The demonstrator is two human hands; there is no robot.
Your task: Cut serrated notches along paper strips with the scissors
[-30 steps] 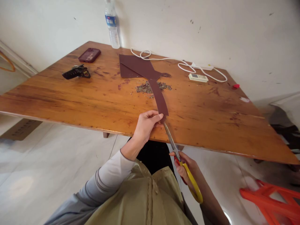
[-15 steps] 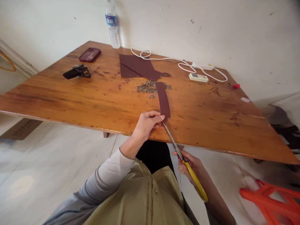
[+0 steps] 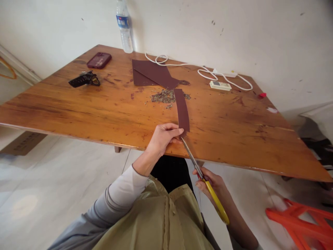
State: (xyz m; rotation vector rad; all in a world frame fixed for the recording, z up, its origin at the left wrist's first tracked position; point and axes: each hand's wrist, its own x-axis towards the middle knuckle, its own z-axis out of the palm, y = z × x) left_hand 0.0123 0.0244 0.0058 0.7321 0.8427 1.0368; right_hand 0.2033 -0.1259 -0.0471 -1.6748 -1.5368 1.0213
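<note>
Between the thumb and fingers of my left hand (image 3: 165, 137) is the near end of a dark maroon strip of paper or thin sheet (image 3: 182, 109). Its near end has fine cuts along it. My right hand (image 3: 210, 182) is closed around a pair of scissors (image 3: 213, 199) with yellow handles. The blades point up and left, and their tips meet the strip's near end beside my left fingertips. Beyond, the strip's far end overlaps a heap of small grey-brown shreds (image 3: 163, 96) on the wooden table (image 3: 109, 114).
Maroon sheets (image 3: 153, 73) lie behind the shreds. A white cable (image 3: 182, 65) and a small remote (image 3: 220, 85) are at the back right. Left of them are a water bottle (image 3: 125, 31), a phone (image 3: 99, 60) and a black hair clip (image 3: 84, 79). An orange stool (image 3: 299, 218) stands lower right.
The strip's far end has shifted slightly away from me. The scissors and both hands are in nearly the same place.
</note>
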